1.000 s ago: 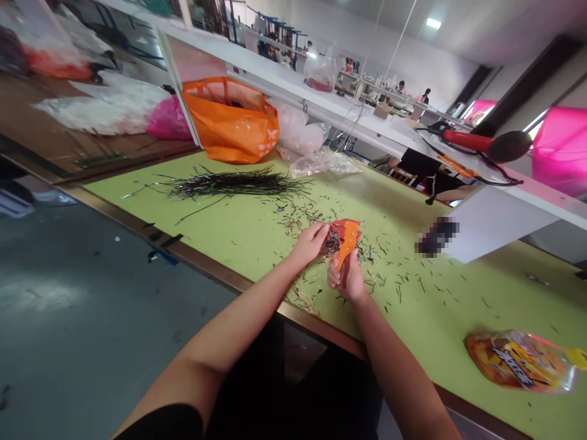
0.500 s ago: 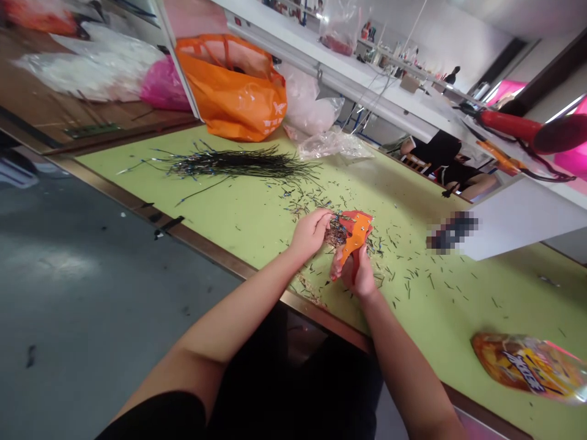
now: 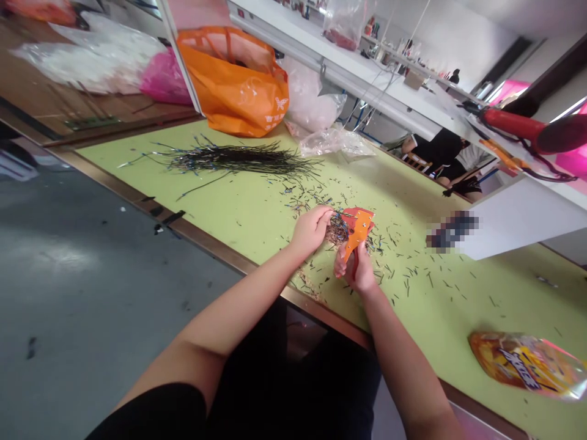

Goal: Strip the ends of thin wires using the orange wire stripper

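In my right hand [image 3: 356, 267] is an orange and red wire stripper [image 3: 362, 227], its head pointing up and away from me. My left hand [image 3: 314, 227] is closed in a pinch on a thin black wire [image 3: 345, 214], whose end reaches the stripper's jaws. Whether the jaws bite on the wire is too small to tell. Beneath and between my hands lies a heap of wire ends [image 3: 338, 231] with blue and coppery bits. A long bundle of black wires [image 3: 247, 160] rests farther back on the green table [image 3: 220, 223].
Black clippings [image 3: 408, 281] litter the tabletop. An orange bag [image 3: 238, 91] and clear plastic bags [image 3: 337, 140] stand at the back. A drink bottle [image 3: 527, 365] lies at the right, below a white panel [image 3: 527, 214]. Another person [image 3: 440, 153] sits beyond the table.
My right hand's fingers have closed a little on the stripper's handles. The left hand stays almost in place with the wire.
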`<act>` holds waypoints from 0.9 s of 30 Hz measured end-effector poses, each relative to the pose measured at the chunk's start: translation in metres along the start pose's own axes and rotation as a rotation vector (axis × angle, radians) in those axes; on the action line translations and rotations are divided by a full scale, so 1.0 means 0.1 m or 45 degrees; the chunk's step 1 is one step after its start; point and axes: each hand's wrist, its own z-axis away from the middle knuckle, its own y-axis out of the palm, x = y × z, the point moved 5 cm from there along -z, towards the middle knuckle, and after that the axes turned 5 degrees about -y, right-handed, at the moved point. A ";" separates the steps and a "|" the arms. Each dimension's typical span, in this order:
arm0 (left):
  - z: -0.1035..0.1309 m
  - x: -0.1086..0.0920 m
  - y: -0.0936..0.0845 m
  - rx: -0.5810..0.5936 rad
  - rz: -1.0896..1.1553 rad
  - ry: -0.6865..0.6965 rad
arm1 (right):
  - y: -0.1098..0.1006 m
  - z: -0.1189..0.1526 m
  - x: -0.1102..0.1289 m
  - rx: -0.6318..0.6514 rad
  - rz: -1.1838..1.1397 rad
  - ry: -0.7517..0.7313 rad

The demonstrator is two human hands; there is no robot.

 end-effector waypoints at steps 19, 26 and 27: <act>0.01 0.02 0.01 0.016 -0.088 -0.044 | -0.03 -0.02 -0.09 -0.076 0.071 -0.025; 0.01 0.04 0.03 0.019 -0.102 -0.047 | -0.02 -0.01 -0.10 -0.055 0.135 0.037; 0.01 0.04 0.03 0.016 -0.096 -0.049 | -0.03 -0.01 -0.10 -0.062 0.138 0.039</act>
